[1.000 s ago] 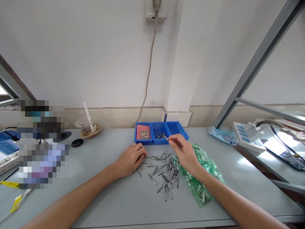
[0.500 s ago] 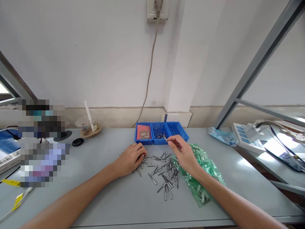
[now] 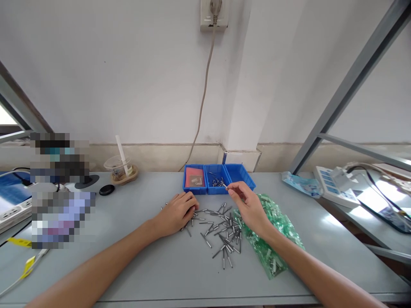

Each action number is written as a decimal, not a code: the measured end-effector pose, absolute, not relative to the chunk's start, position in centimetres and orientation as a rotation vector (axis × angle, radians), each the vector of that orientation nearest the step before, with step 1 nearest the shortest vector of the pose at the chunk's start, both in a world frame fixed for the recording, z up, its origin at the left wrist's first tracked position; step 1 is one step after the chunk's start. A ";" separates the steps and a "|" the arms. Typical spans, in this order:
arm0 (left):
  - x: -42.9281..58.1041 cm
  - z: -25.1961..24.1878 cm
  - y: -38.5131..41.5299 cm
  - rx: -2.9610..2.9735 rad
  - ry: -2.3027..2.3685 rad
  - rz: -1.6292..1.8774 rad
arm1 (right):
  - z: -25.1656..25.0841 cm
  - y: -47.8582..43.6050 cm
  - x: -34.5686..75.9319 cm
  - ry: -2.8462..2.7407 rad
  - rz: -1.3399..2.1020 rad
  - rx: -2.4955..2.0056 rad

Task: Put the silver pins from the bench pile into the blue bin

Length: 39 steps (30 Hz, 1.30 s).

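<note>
My right hand (image 3: 248,205) is raised above the table, its thumb and forefinger pinched on a small metal pin just in front of the middle blue bin (image 3: 216,179), which holds a few pins. My left hand (image 3: 178,211) rests on the grey table (image 3: 135,265) with its fingers curled at the left edge of a scattered pile of metal pins (image 3: 221,233). A clear green plastic bag (image 3: 272,233) of parts lies under my right wrist and forearm.
Three joined blue bins stand at the back; the left one (image 3: 194,179) holds a red pad, the right one (image 3: 240,174) looks bare. A plastic cup with a straw (image 3: 120,167), a black disc (image 3: 106,190), power strips (image 3: 334,188) and a slanted metal frame (image 3: 346,81) surround the table.
The right hand holding the pin has stayed near the middle bin, shifting only slightly. The left hand has not moved. The view has drifted a little.
</note>
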<state>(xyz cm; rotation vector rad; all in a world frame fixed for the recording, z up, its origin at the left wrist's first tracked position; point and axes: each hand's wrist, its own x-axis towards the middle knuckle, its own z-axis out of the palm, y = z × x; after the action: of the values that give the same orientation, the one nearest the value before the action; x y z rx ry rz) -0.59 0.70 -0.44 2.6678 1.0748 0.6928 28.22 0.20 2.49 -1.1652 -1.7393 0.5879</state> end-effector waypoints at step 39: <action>-0.6 -0.1 0.5 2.690 1.089 0.683 | 2.6 0.4 28.3 -1.730 0.573 -1.181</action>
<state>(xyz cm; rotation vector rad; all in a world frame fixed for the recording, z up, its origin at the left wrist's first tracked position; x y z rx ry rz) -0.64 0.49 -0.15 2.6902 1.0888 0.6827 28.27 0.40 2.60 -1.1809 -1.7296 0.5735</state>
